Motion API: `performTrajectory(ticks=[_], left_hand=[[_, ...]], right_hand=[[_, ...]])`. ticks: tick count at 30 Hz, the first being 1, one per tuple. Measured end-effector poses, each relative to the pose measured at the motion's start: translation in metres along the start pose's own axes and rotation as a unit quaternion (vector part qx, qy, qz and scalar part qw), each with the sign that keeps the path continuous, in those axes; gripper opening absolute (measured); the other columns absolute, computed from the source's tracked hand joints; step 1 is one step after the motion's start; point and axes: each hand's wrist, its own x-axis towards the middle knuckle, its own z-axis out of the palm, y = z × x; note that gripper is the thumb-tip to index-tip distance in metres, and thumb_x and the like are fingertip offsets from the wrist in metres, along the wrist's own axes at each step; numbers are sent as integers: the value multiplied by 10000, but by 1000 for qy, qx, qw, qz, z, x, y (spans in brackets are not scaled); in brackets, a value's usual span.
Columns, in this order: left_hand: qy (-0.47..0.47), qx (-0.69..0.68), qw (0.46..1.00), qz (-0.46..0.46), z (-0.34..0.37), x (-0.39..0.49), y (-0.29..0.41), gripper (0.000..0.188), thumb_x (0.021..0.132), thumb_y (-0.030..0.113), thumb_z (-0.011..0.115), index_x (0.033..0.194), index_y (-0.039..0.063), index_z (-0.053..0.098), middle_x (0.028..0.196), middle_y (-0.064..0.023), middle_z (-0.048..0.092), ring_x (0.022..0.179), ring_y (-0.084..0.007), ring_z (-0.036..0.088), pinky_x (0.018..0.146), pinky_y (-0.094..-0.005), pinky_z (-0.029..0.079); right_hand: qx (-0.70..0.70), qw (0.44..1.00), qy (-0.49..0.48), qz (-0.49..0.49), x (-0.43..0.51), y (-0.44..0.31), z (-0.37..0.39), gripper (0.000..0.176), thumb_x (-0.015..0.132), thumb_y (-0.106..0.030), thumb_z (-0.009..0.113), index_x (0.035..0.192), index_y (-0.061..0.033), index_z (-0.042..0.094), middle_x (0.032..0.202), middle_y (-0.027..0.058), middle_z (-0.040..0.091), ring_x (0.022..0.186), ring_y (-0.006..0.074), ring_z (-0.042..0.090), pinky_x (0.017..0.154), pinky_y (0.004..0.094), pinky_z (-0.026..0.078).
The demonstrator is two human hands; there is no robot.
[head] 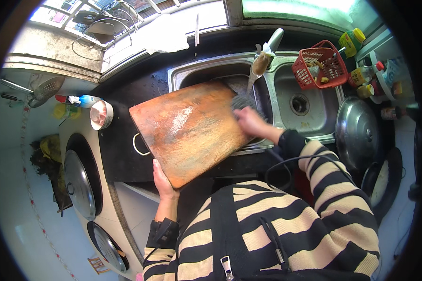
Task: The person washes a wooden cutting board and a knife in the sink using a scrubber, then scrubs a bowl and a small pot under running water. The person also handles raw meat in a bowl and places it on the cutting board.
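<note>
A large wooden cutting board with a metal handle lies tilted over the left basin of a steel double sink; its surface looks wet. My left hand grips the board's near left edge. At the board's right end my right hand holds a dark grey scrubber, blurred and partly hidden, perhaps a steel wool pad. Just beyond the scrubber, water appears to run from the faucet, which has a cloth-like wrap on its spout.
A red plastic basket with food pieces stands behind the right basin. Bottles and a large metal lid are at the right. A bowl sits on the left counter, near covered pans. A cable loops by my right forearm.
</note>
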Motion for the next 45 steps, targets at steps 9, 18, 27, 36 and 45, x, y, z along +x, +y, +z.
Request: performTrajectory(ticks=[9,18,27,36,45], left_hand=[[15,28,999,10,6,-4,3,445,978,360,335,1235,19,460,1199,-87,533,1058,-206,543,903,-331,440],[43,48,997,38,-4,2,-12,345,975,318,395,1082,30,552,1030,-23,577,928,-111,527,837,-266,419],[44,47,997,36,-4,8,-16,353,959,342,427,1121,46,532,1060,-42,586,942,-122,557,839,-279,446],[-59,56,996,-23,6,4,8,498,818,179,625,1228,1,407,1161,-111,523,1057,-197,512,925,-334,414],[-23,41,999,-7,-22,-30,-13,466,784,115,607,1196,-26,439,1136,-97,546,1043,-178,524,929,-324,406]], right_hand=[[590,767,132,216,75,78,-102,318,898,-199,521,1174,-43,547,942,46,617,819,127,575,692,267,455],[411,868,201,191,172,101,-143,639,824,-253,641,1342,-20,347,1179,137,499,1044,214,484,863,323,394],[26,931,314,-182,95,129,-89,431,780,-64,599,1199,-24,506,1113,169,565,1002,288,576,835,323,460],[40,979,43,197,40,105,20,568,828,-451,527,1113,38,567,1026,280,595,1021,416,551,892,448,426],[80,982,102,134,-1,77,1,321,855,-313,554,789,1,573,790,204,602,762,359,582,685,429,443]])
